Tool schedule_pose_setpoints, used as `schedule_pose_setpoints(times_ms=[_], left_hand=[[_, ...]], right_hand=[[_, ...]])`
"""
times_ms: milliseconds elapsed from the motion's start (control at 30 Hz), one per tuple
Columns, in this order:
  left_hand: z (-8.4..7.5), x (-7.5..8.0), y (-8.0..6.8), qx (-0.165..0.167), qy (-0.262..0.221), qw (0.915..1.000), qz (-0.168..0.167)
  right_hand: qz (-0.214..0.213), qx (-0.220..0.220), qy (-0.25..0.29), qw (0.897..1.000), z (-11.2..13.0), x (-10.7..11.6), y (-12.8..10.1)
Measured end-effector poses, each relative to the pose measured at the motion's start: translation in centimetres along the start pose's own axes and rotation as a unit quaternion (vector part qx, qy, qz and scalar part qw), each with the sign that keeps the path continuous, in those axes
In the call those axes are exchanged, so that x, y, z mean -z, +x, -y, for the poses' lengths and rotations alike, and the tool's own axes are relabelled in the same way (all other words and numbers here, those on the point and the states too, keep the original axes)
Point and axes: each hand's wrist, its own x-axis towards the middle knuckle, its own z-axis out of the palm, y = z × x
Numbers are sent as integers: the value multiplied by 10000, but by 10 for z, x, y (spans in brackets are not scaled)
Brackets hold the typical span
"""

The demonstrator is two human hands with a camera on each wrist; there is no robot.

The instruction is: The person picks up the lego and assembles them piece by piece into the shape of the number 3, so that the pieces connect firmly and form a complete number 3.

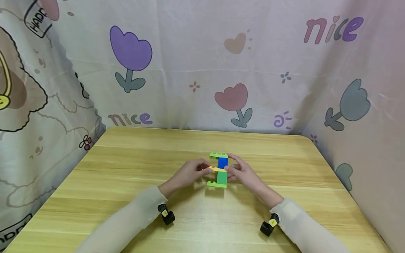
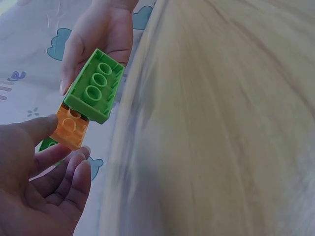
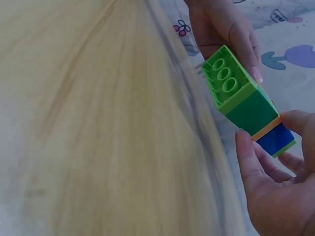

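Both hands hold a stack of toy building bricks above the table, in the middle of the head view. A lime-green plate (image 1: 218, 155) tops it, then come a blue brick (image 1: 223, 162), an orange plate (image 1: 215, 169), a green brick (image 1: 222, 178) and another lime-green plate (image 1: 215, 185) at the bottom. My left hand (image 1: 189, 173) pinches the orange plate's protruding left end. On the opposite side, my right hand (image 1: 246, 174) grips the stack around the blue brick and orange plate. Hollow tubes under the bottom lime-green plate (image 3: 224, 77) show in the right wrist view.
The wooden table (image 1: 133, 158) spreads out beneath both forearms. Behind it and along the sides hangs a patterned cloth (image 1: 186, 52). Each sleeve cuff carries a small black camera, one on the left wrist (image 1: 167, 217) and one on the right (image 1: 267, 228).
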Motion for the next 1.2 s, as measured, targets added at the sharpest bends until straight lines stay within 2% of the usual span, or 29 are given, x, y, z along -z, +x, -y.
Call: schedule_pose_setpoints(times_ms=[400,833,1033,1200], left_hand=[[10,-2,7,130,124,9994,312],[15,-4,8,164,622,9970,441],[16,-5,9,79,704,9966,426],[17,-6,10,134,764,9961,427]], right_hand=[[246,-428,339,9982,-10,2,11],[377,-586,-118,9975,-12,3,17],[462,-617,-248,9967,-10,4,18],[452,-674,-356,9961,-9,3,19]])
